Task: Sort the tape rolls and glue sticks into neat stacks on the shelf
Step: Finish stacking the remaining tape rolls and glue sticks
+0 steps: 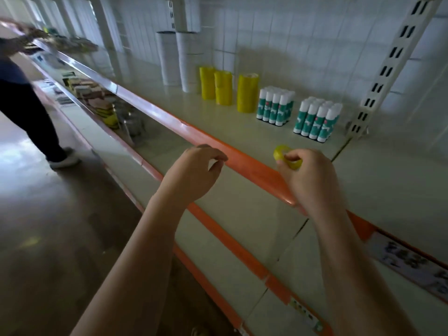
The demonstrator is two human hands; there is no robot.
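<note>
— What's my right hand [312,180] doing?

— I see it gripping a small yellow tape roll [287,157], fingers curled round it, above the orange front edge [213,144] of the shelf [194,112].

— Left hand [194,175]?

— Holds nothing. Fingers loosely curled, hanging over the same orange edge, apart from the roll.

— Shelf contents?

— Three stacks of yellow tape [226,89] upright toward the back, two white roll stacks [179,58] behind them to the left against the tiled wall. Right of the yellow stacks, two blocks of glue sticks [297,115], white caps, green bodies, standing upright, the blocks near each other but not touching.

— Anything else?

— Another person [26,98] far left, blurred, by the lower shelving.
</note>
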